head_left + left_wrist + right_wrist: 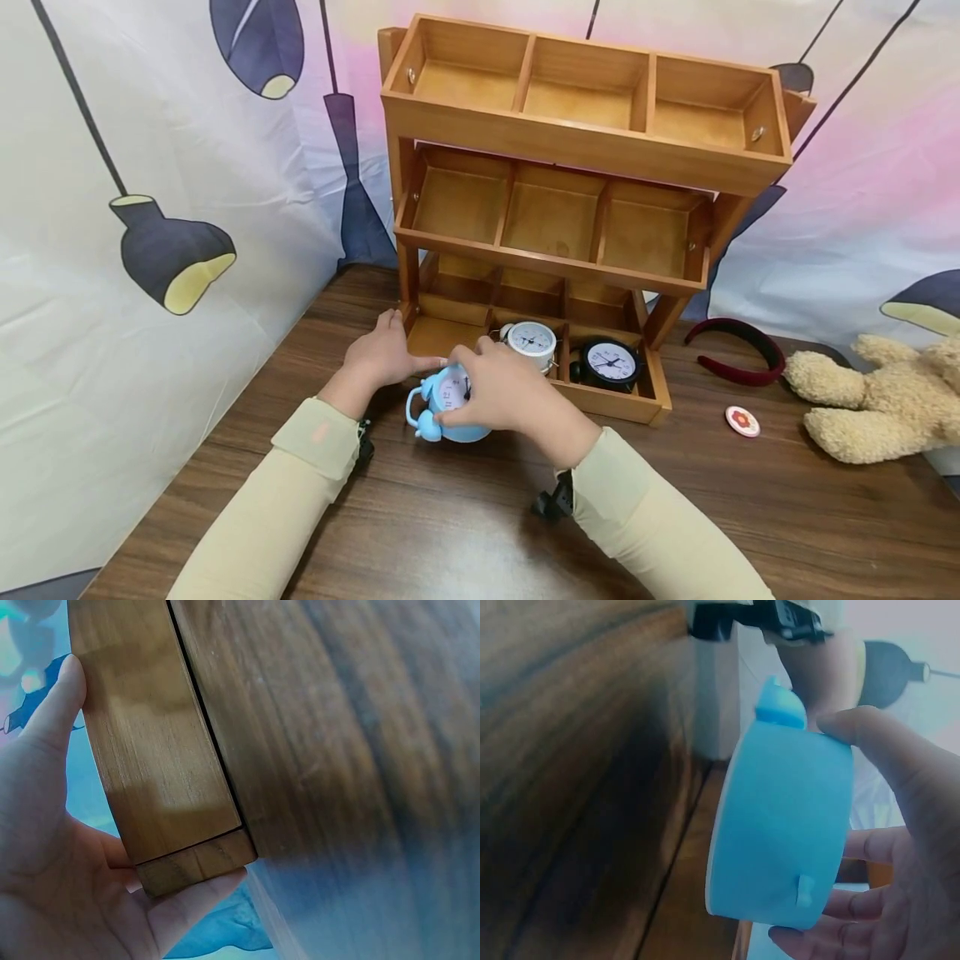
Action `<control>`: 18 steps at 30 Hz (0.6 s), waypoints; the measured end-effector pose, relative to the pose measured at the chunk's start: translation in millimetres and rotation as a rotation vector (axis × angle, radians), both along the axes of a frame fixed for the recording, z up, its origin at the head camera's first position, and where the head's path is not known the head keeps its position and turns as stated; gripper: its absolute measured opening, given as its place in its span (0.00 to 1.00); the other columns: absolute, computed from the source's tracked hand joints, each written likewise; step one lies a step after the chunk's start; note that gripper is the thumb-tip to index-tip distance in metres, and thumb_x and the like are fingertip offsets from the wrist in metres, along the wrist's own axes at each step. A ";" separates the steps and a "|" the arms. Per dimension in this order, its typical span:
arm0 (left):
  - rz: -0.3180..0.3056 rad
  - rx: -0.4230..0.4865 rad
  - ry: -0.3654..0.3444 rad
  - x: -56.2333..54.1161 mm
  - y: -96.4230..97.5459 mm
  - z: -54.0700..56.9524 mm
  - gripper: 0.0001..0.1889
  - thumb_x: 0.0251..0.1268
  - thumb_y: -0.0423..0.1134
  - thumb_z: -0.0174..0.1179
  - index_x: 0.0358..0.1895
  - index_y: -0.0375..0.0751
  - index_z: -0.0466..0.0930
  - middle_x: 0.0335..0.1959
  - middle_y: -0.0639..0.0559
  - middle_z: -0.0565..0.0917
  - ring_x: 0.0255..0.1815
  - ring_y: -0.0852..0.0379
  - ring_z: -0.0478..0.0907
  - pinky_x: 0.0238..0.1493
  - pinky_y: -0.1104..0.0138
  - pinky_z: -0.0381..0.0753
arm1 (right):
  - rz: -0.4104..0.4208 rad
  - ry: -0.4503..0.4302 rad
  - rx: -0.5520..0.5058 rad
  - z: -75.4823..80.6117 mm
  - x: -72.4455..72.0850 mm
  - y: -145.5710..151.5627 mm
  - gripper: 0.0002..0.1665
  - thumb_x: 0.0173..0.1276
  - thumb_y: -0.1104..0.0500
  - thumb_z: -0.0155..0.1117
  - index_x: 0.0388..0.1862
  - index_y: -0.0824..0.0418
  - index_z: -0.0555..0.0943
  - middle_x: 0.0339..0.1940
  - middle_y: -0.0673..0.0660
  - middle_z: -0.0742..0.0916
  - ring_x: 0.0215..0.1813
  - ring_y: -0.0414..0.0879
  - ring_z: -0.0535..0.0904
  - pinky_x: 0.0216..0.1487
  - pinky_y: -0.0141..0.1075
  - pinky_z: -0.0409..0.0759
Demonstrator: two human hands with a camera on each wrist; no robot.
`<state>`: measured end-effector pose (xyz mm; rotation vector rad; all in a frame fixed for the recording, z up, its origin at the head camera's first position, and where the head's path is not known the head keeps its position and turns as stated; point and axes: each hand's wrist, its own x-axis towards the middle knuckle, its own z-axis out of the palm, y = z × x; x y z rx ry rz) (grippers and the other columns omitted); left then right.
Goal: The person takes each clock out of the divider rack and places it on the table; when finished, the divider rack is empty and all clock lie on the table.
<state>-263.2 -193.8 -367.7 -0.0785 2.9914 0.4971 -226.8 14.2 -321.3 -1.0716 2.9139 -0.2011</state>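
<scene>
My right hand grips a light blue twin-bell alarm clock by its body, in front of the rack's bottom tray. Its dial faces up and its bells and handle point left. In the right wrist view the blue clock sits between thumb and fingers. My left hand holds the front left corner of the wooden rack, thumb along the front edge, fingers at the side. The left wrist view shows the tray corner against that hand. A white clock and a black clock lie in the bottom tray.
The rack's upper two tiers each have three compartments. On the brown table, to the right, lie a dark red headband, a round badge with a flower and a teddy bear. A printed cloth hangs behind.
</scene>
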 end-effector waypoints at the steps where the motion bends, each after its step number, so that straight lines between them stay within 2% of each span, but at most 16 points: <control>1: 0.001 0.000 0.001 0.4 0.1 0.2 0.64 0.57 0.73 0.58 0.76 0.22 0.43 0.78 0.29 0.47 0.65 0.31 0.70 0.56 0.45 0.76 | 0.010 0.004 0.015 -2.0 1.9 -1.7 0.46 0.51 0.26 0.69 0.64 0.48 0.76 0.50 0.57 0.80 0.44 0.48 0.77 0.38 0.42 0.79; 8: 0.001 0.011 0.009 2.2 -0.2 0.5 0.64 0.57 0.73 0.59 0.76 0.21 0.42 0.78 0.28 0.47 0.66 0.30 0.69 0.57 0.44 0.75 | 0.072 0.035 0.082 -18.5 11.9 -14.7 0.44 0.51 0.26 0.69 0.63 0.47 0.77 0.52 0.55 0.80 0.47 0.46 0.77 0.41 0.40 0.79; 14: 0.002 0.009 0.012 2.1 -0.4 -0.7 0.64 0.56 0.74 0.59 0.76 0.21 0.42 0.78 0.28 0.47 0.66 0.31 0.68 0.58 0.44 0.74 | 0.074 0.020 0.088 -25.6 19.1 -22.6 0.43 0.52 0.27 0.69 0.63 0.46 0.77 0.65 0.60 0.77 0.60 0.49 0.76 0.46 0.43 0.81; 18: 0.005 0.013 0.014 2.0 -0.1 -0.5 0.64 0.56 0.73 0.59 0.76 0.21 0.42 0.78 0.28 0.47 0.66 0.30 0.68 0.58 0.44 0.74 | 0.089 0.044 0.084 -29.4 21.9 -26.3 0.43 0.53 0.27 0.69 0.63 0.47 0.77 0.66 0.61 0.77 0.61 0.50 0.76 0.46 0.45 0.82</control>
